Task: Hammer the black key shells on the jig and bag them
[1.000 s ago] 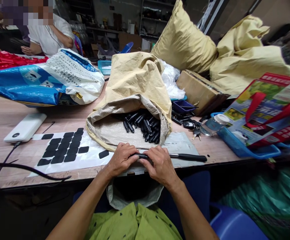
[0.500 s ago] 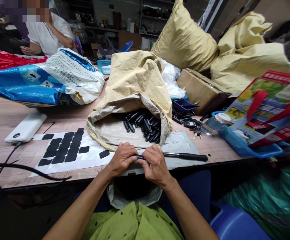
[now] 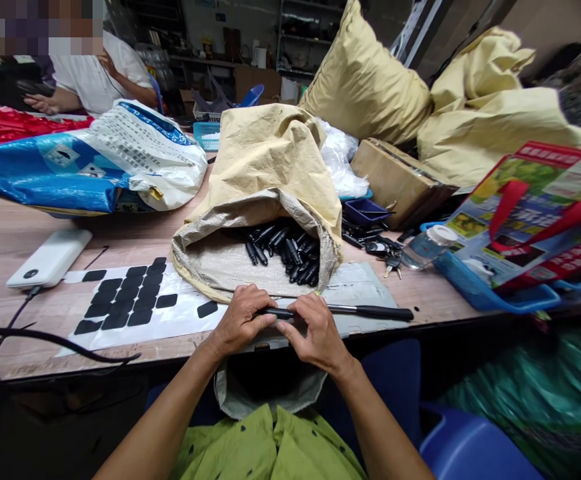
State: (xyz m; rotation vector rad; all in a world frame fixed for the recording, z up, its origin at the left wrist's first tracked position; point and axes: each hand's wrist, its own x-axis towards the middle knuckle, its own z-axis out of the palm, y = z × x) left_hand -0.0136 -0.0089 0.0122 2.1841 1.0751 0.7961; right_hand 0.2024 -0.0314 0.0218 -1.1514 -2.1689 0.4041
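My left hand (image 3: pixel 245 317) is closed round one end of a small black cylindrical piece (image 3: pixel 281 313) at the table's front edge. The fingers of my right hand (image 3: pixel 315 330) are bent at its other end, the thumb below it. Just beyond both hands gapes the mouth of a tan woven sack (image 3: pixel 270 150), with several similar black pieces (image 3: pixel 293 252) inside. Right of my right hand lies a tool with a metal shaft and black handle (image 3: pixel 383 313), its other end hidden behind that hand. It rests on a grey sheet (image 3: pixel 357 287).
Black rounded patches (image 3: pixel 127 297) sit on a white sheet at left, beside a white power bank (image 3: pixel 50 259) with a cable. A blue-white sack (image 3: pixel 90 163), keys (image 3: pixel 393 263), a bottle (image 3: pixel 427 247) and a blue tray (image 3: pixel 500 297) stand around. A person (image 3: pixel 105 80) sits across.
My right hand's fingers have loosened and shifted slightly right, so more of the black piece shows between my hands. The left hand stays in nearly the same place.
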